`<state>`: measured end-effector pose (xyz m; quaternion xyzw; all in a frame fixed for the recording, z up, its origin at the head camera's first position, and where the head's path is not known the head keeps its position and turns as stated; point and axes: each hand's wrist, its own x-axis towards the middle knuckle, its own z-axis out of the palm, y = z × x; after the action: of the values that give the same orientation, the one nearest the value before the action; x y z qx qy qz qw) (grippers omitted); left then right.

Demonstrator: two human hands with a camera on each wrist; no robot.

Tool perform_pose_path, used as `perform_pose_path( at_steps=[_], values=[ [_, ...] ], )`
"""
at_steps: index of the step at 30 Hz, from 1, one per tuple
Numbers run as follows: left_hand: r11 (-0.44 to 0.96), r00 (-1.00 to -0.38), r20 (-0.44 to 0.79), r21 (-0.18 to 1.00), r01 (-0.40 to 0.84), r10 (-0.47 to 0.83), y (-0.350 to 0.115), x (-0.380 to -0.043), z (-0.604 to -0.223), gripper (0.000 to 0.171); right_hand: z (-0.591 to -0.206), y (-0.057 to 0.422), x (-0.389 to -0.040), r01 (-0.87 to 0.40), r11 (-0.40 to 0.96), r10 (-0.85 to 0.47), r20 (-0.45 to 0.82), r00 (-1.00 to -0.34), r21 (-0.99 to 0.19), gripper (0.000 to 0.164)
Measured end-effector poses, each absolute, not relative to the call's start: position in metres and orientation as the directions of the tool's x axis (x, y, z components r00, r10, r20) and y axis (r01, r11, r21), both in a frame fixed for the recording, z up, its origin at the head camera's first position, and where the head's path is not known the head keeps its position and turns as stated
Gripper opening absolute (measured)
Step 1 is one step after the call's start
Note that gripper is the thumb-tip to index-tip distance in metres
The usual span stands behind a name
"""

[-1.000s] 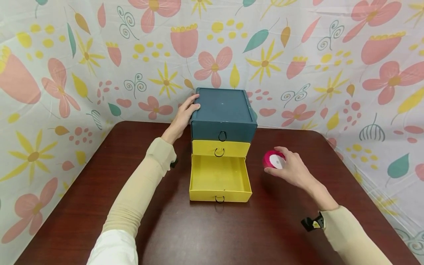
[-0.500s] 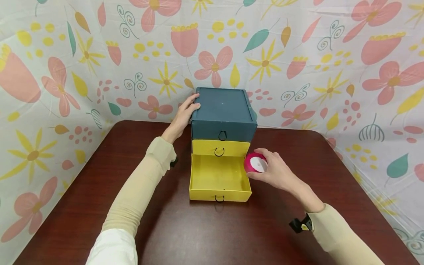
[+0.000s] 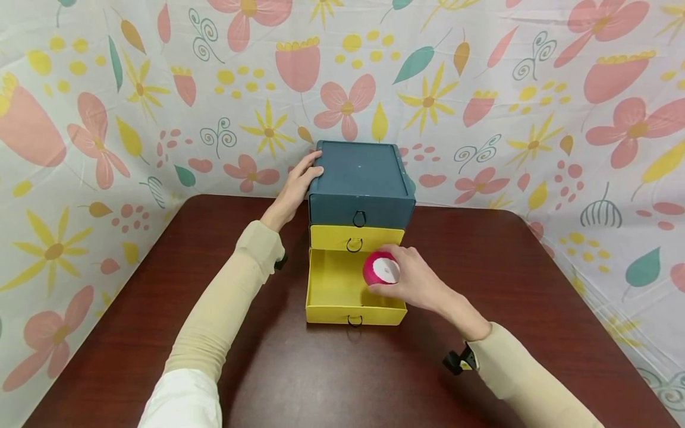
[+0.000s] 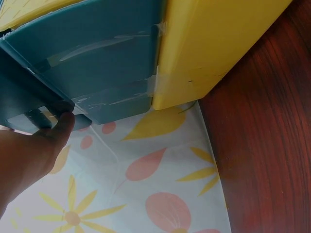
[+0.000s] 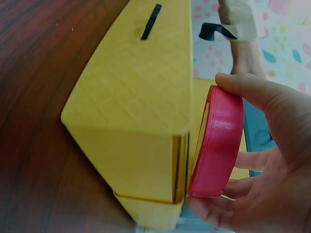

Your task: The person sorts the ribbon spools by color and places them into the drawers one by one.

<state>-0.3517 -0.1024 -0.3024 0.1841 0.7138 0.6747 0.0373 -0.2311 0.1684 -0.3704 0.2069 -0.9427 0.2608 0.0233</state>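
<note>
My right hand [image 3: 414,280] pinches a spool of pink ribbon [image 3: 381,268] with a white side disc, thumb and fingers at its rim. It hangs over the right part of the open yellow bottom drawer [image 3: 334,279]. Seen from the right wrist, the shiny ribbon spool [image 5: 221,143] is close above the drawer's wall [image 5: 131,97]. My left hand [image 3: 294,187] rests on the top left edge of the blue drawer box [image 3: 361,169]. In the left wrist view the left hand [image 4: 36,150] touches the box's blue side.
A yellow drawer [image 3: 326,238] with a black ring pull sits shut between the blue box and the open drawer. The dark wooden table [image 3: 299,380] lies under the stack. Behind it hangs a flowered cloth [image 3: 460,107].
My right hand has carried the ribbon spool leftward, from beside the stack to over the open drawer. My left hand stays where it was on the blue box.
</note>
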Motion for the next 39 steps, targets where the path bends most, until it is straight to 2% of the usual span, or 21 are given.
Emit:
perform_pose_path(
  at_steps=[6,18,30,34,39],
  values=[
    [0.018,-0.931,0.193,0.978,0.209,0.311,-0.103,-0.352,-0.302,0.056,-0.380,0.152,-0.233,-0.415,0.788,-0.381,0.169,-0.909,-0.455,0.078],
    [0.016,-0.927,0.201,0.976,0.217,0.316,-0.102,-0.351,-0.303,0.056,-0.399,0.131,-0.244,-0.356,0.867,-0.342,0.102,-0.934,-0.349,0.076],
    [0.012,-0.924,0.207,0.975,0.223,0.321,-0.101,-0.351,-0.303,0.056,-0.406,0.123,-0.249,-0.361,0.870,-0.357,0.076,-0.931,-0.336,0.076],
    [0.010,-0.923,0.204,0.976,0.219,0.326,-0.101,-0.351,-0.303,0.056,-0.400,0.126,-0.242,-0.391,0.835,-0.374,0.122,-0.919,-0.387,0.065],
    [0.018,-0.925,0.198,0.976,0.215,0.324,-0.102,-0.351,-0.303,0.056,-0.385,0.134,-0.224,-0.475,0.720,-0.393,0.267,-0.880,-0.506,0.035]
  ],
)
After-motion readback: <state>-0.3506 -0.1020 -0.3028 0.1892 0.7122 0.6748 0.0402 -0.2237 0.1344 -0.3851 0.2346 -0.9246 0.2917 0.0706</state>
